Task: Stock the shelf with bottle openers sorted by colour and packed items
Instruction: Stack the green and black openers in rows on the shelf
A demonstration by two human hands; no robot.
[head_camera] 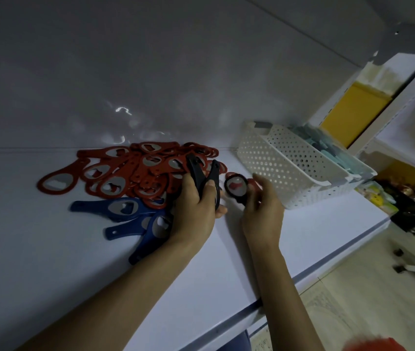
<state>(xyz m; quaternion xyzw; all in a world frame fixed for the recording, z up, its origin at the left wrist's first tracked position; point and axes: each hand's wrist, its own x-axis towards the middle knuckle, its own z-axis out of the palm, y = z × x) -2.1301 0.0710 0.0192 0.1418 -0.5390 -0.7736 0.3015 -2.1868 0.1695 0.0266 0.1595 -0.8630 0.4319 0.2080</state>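
Observation:
A pile of red bottle openers (135, 171) lies on the white shelf (49, 262) against the back wall. Three blue openers (125, 209) lie fanned out in front of the pile. My left hand (196, 211) grips a bunch of black openers (205, 176), their handles sticking up toward the red pile. My right hand (262, 206) holds one more black opener (235, 186) by its handle, its round metal head facing me, just right of the bunch.
A white perforated basket (290, 171) stands on the shelf right of my hands, with a second basket of pale blue items (328, 150) behind it. Further right are shelves with yellow packs (351, 107). The shelf's front edge (264, 302) runs diagonally, with floor beyond.

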